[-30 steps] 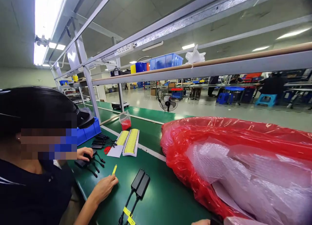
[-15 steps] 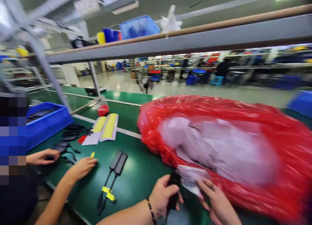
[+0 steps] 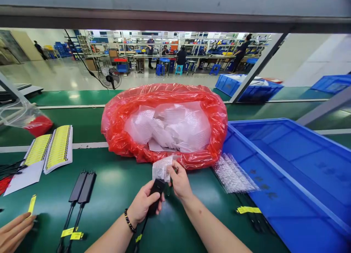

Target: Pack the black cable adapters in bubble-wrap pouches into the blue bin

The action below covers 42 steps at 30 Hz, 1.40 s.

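My left hand [image 3: 144, 203] is closed around a black power adapter [image 3: 155, 192] whose cable hangs down toward me with a yellow tag. My right hand [image 3: 179, 180] pinches a small bubble-wrap bag [image 3: 161, 167] at the adapter's top end. Both hands sit just in front of a big red plastic bag [image 3: 164, 125] filled with bubble-wrap pouches. Two more black adapters [image 3: 82, 187] with yellow tags lie side by side on the green belt to the left.
A large blue crate [image 3: 287, 172] stands at the right, a loose bubble-wrap bag [image 3: 233, 172] beside it. Yellow label sheets [image 3: 52, 148] lie at the left. A co-worker's hand [image 3: 13, 233] rests at the lower left near a yellow label [image 3: 32, 203]. A metal frame bar crosses overhead.
The view swung right and down, away from the co-worker. My hands came into view, the left one gripping the adapter; now the right hand holds a bubble-wrap bag at its top.
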Available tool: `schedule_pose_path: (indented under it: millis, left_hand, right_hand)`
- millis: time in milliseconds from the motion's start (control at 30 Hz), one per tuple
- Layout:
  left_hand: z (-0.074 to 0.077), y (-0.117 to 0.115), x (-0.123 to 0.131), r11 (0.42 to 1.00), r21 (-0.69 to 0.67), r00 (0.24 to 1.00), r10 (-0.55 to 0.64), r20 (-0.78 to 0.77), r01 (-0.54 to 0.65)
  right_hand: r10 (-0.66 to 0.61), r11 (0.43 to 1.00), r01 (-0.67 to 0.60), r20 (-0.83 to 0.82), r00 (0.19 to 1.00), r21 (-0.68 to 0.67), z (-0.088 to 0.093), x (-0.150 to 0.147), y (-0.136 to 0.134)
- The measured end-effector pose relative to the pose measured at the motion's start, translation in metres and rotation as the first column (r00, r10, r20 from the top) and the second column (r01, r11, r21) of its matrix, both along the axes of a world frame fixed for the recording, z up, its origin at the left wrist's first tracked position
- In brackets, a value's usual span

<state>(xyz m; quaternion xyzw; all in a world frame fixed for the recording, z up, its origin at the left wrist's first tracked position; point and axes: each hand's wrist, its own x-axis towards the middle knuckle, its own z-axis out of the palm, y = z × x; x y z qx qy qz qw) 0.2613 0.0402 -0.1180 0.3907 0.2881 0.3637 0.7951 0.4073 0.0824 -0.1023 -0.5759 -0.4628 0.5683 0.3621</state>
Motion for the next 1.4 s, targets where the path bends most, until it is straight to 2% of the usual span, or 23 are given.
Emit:
schedule_pose_path:
  millis: [67, 167, 267, 333, 433, 500, 567, 633, 700, 800, 867, 933, 1033, 1167, 1200, 1333, 1400]
  left_hand:
    - [0.000, 0.001, 0.001, 0.997, 0.014, 0.997, 0.079, 0.014, -0.080]
    - [0.001, 0.004, 0.001, 0.977, 0.015, 0.978, 0.211, -0.001, -0.211]
    - [0.002, 0.005, 0.000, 0.942, -0.009, 0.942, 0.335, -0.027, -0.336]
    - [0.003, 0.005, -0.001, 0.912, -0.026, 0.912, 0.409, 0.015, -0.409]
    - [0.004, 0.005, -0.002, 0.861, -0.078, 0.857, 0.507, 0.086, -0.502]
    - [0.005, 0.007, -0.002, 0.808, -0.152, 0.810, 0.582, 0.065, -0.569]
    - [0.006, 0.010, -0.002, 0.748, -0.252, 0.770, 0.638, 0.016, -0.614]
    - [0.007, 0.015, -0.004, 0.699, -0.337, 0.745, 0.667, -0.010, -0.630]
    - [0.009, 0.020, -0.008, 0.644, -0.389, 0.704, 0.710, -0.017, -0.658]
    - [0.012, 0.025, -0.016, 0.550, -0.432, 0.613, 0.790, -0.007, -0.714]
    - [0.014, 0.026, -0.018, 0.528, -0.445, 0.586, 0.810, 0.007, -0.724]
    - [0.014, 0.023, -0.015, 0.548, -0.445, 0.598, 0.801, 0.035, -0.708]
    - [0.013, 0.018, -0.008, 0.648, -0.409, 0.669, 0.735, 0.112, -0.643]
    - [0.011, 0.013, -0.002, 0.758, -0.342, 0.761, 0.629, 0.156, -0.556]
    - [0.011, 0.011, -0.002, 0.783, -0.320, 0.785, 0.599, 0.157, -0.534]
    - [0.008, 0.005, 0.000, 0.908, -0.192, 0.903, 0.401, 0.152, -0.371]
    - [0.004, 0.002, 0.002, 0.934, -0.146, 0.938, 0.339, 0.075, -0.326]
  right_hand:
    - [0.115, 0.993, -0.115, 0.100, 0.988, -0.006, 0.003, 0.000, -0.001]
    - [0.214, 0.975, -0.222, 0.196, 0.957, 0.016, 0.011, -0.003, -0.002]
    - [0.305, 0.949, -0.315, 0.275, 0.912, -0.009, 0.019, -0.005, -0.005]
    - [0.369, 0.922, -0.386, 0.342, 0.864, -0.022, 0.021, -0.006, -0.009]
    - [0.519, 0.834, -0.552, 0.370, 0.771, -0.019, 0.021, -0.008, -0.014]
    - [0.603, 0.770, -0.636, 0.367, 0.708, -0.038, 0.019, -0.011, -0.017]
    - [0.630, 0.753, -0.654, 0.361, 0.688, -0.067, 0.016, -0.014, -0.019]
    - [0.602, 0.783, -0.612, 0.377, 0.704, -0.108, 0.015, -0.018, -0.022]
    - [0.612, 0.781, -0.601, 0.401, 0.681, -0.171, 0.014, -0.023, -0.026]
    - [0.679, 0.713, -0.654, 0.484, 0.552, -0.255, 0.014, -0.032, -0.035]
    - [0.676, 0.701, -0.658, 0.548, 0.492, -0.275, 0.013, -0.037, -0.039]
    - [0.633, 0.736, -0.627, 0.589, 0.503, -0.256, 0.011, -0.041, -0.040]
    - [0.575, 0.792, -0.572, 0.576, 0.582, -0.213, 0.009, -0.039, -0.036]
    - [0.588, 0.796, -0.563, 0.509, 0.629, -0.223, 0.019, -0.024, -0.023]
    - [0.570, 0.813, -0.539, 0.487, 0.662, -0.218, 0.024, -0.019, -0.019]
    - [0.372, 0.923, -0.382, 0.382, 0.846, -0.052, 0.039, -0.011, -0.010]
    - [0.371, 0.915, -0.403, 0.410, 0.833, -0.010, 0.040, -0.013, -0.012]
